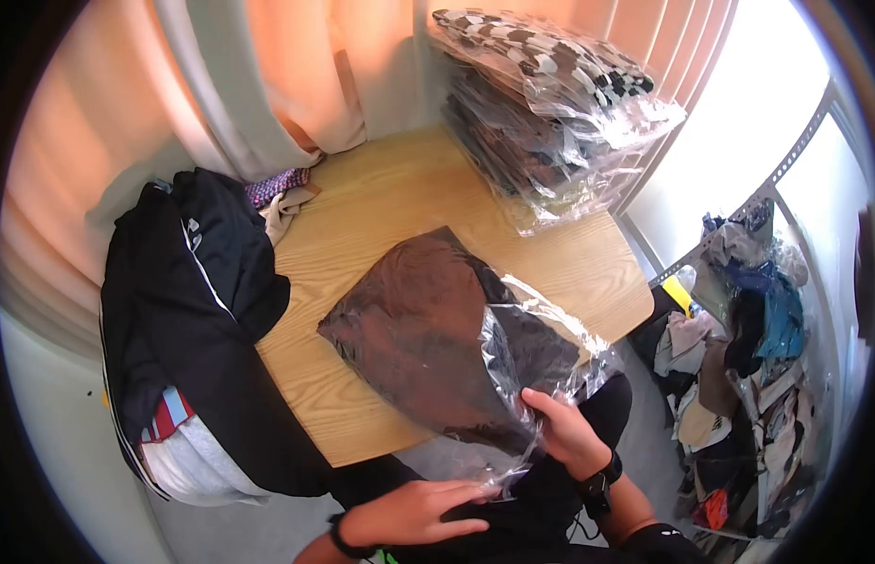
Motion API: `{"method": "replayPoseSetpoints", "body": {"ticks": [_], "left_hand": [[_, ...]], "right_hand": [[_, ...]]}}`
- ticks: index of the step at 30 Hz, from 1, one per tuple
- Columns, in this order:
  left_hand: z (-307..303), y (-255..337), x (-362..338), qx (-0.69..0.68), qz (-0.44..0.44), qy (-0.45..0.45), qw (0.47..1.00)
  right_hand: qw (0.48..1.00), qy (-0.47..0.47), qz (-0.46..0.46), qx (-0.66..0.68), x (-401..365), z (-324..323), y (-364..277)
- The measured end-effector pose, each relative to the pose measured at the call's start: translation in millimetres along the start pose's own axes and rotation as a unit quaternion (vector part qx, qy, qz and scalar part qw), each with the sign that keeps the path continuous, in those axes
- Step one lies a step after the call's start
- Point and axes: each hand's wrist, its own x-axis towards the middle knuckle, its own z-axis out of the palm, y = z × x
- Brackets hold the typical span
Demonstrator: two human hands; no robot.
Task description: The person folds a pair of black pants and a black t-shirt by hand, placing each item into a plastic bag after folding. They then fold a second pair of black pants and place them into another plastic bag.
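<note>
A clear plastic bag (513, 329) with dark brown folded clothing (409, 315) inside lies on the wooden table (362, 183), its near end hanging over the front edge. My right hand (571, 434) grips the near right part of the bag, thumb on top of the plastic and the other fingers hidden beneath. Close to the bag's loose near end is my left hand (423, 515), its fingers stretched out and the fingertips right at the plastic.
Bagged clothes (550, 122) are stacked at the table's far right corner. Black garments (193, 282) are heaped on the left side, over a grey cloth (203, 461). On the right, a metal rack (785, 155) stands beside piled clothes (738, 348). Curtains (259, 75) hang behind.
</note>
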Motion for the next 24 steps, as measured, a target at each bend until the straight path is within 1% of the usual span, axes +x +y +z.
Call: {"method": "replayPoseSetpoints", "body": {"ticks": [1, 2, 3, 4, 5, 6, 7, 9, 10, 11, 12, 13, 14, 15, 16, 17, 19, 20, 23, 24], "left_hand": [[-20, 10, -5, 0.007, 0.033, -0.020, 0.999], [-43, 33, -7, -0.025, 0.033, -0.031, 0.999], [-67, 55, -9, -0.058, 0.033, -0.042, 0.997], [-96, 61, -17, -0.094, 0.121, -0.086, 0.985], [-117, 67, -19, -0.132, 0.209, -0.129, 0.960], [-130, 85, -8, -0.163, 0.276, -0.090, 0.943], [-141, 105, 0, -0.193, 0.339, -0.056, 0.919], [-149, 125, 2, -0.199, 0.424, -0.024, 0.883], [-148, 130, 2, -0.200, 0.425, -0.033, 0.882], [-141, 131, 2, -0.203, 0.463, 0.001, 0.863], [-137, 130, 3, -0.207, 0.498, 0.038, 0.841], [-135, 126, 4, -0.214, 0.500, 0.035, 0.838], [-134, 120, 6, -0.239, 0.511, 0.031, 0.825], [-132, 115, 7, -0.264, 0.521, 0.029, 0.811], [-131, 111, 10, -0.281, 0.529, 0.036, 0.800], [-135, 110, 11, -0.287, 0.529, 0.039, 0.797], [-143, 112, 9, -0.311, 0.490, -0.036, 0.814], [-144, 112, 9, -0.311, 0.492, -0.035, 0.812], [-145, 111, 9, -0.310, 0.499, -0.032, 0.809], [-143, 111, 10, -0.308, 0.514, -0.018, 0.801]], "right_hand": [[0.997, 0.009, -0.052, -0.058, 7, -1, 1], [0.997, 0.005, -0.073, -0.035, 9, 14, -6], [0.994, 0.002, -0.102, -0.049, 16, 18, -9], [0.991, 0.012, -0.112, -0.074, 23, 23, -13], [0.987, 0.023, -0.122, -0.099, 30, 25, -17], [0.987, 0.017, -0.097, -0.129, 39, 23, -20], [0.988, -0.010, -0.088, -0.128, 45, 24, -23], [0.961, -0.049, 0.000, -0.270, 47, 27, -43], [0.963, -0.045, -0.007, -0.266, 53, 18, -43], [0.964, -0.069, 0.001, -0.257, 65, 4, -40], [0.964, -0.093, 0.011, -0.249, 67, 3, -40], [0.965, -0.086, 0.010, -0.249, 65, 4, -39], [0.986, -0.102, -0.001, -0.135, 62, 7, -37], [0.993, -0.118, -0.012, -0.021, 59, 13, -38], [0.990, -0.137, -0.006, -0.030, 58, 15, -40], [0.991, -0.130, -0.003, -0.032, 64, 4, -41], [0.969, -0.203, 0.063, -0.124, 71, -5, -47], [0.985, -0.153, 0.020, -0.072, 68, -3, -38], [0.988, -0.146, 0.024, -0.045, 64, 8, -42], [0.989, -0.142, 0.022, -0.046, 62, 12, -43]]}}
